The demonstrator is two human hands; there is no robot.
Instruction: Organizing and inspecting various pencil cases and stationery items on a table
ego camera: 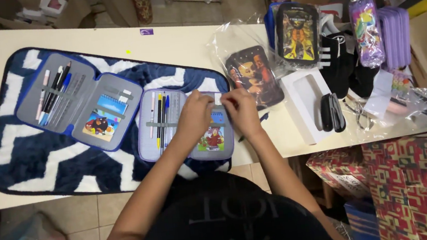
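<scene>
An open grey-lined pencil case (pixel 165 127) lies on a blue and white rug, with pens and pencils under its elastic loops and a cartoon notepad in its right half. Both my hands rest on that right half. My left hand (pixel 195 114) and my right hand (pixel 241 110) pinch a small white item (pixel 218 99) between their fingertips; I cannot tell what it is. A second open pencil case (pixel 80 100), filled the same way, lies to the left.
The blue and white rug (pixel 37 161) covers the cream table (pixel 176 43). To the right lie pencil cases in clear wrap (pixel 250 73), a white box (pixel 304 101), a black stapler (pixel 332 112), scissors, purple cases (pixel 394 37) and a patterned box (pixel 415 184) below.
</scene>
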